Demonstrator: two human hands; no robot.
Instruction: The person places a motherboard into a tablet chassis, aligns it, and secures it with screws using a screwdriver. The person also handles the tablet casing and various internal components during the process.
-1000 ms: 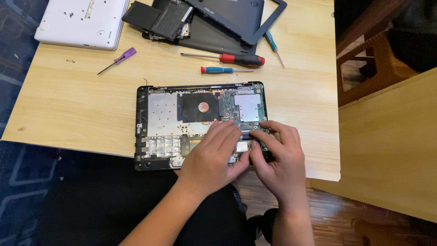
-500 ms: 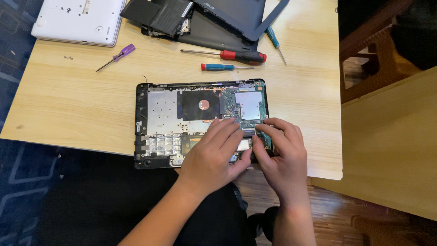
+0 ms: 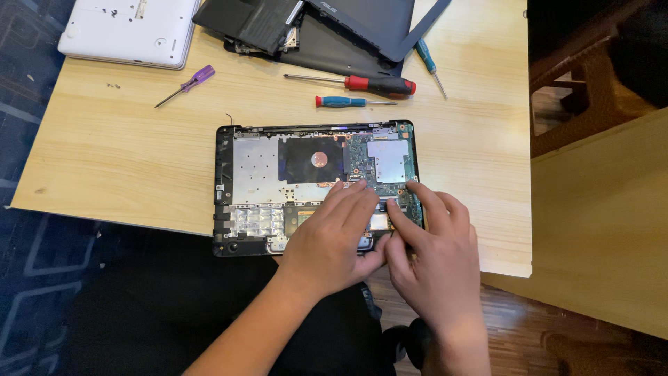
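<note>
opened laptop base [image 3: 278, 181] at near table edge [image 3: 125, 160], cover off, board bare | left hand [image 3: 334, 233] flat, fingers pressed on lower board | right hand [image 3: 435, 261] fingertips pinching a small part there | three screwdrivers [image 3: 362, 85] set aside; reassembly not begun

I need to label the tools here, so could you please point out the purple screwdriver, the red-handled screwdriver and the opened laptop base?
purple screwdriver [image 3: 198, 75], head view, handle.
red-handled screwdriver [image 3: 379, 85], head view, handle.
opened laptop base [image 3: 256, 169], head view, silver plate.
</note>
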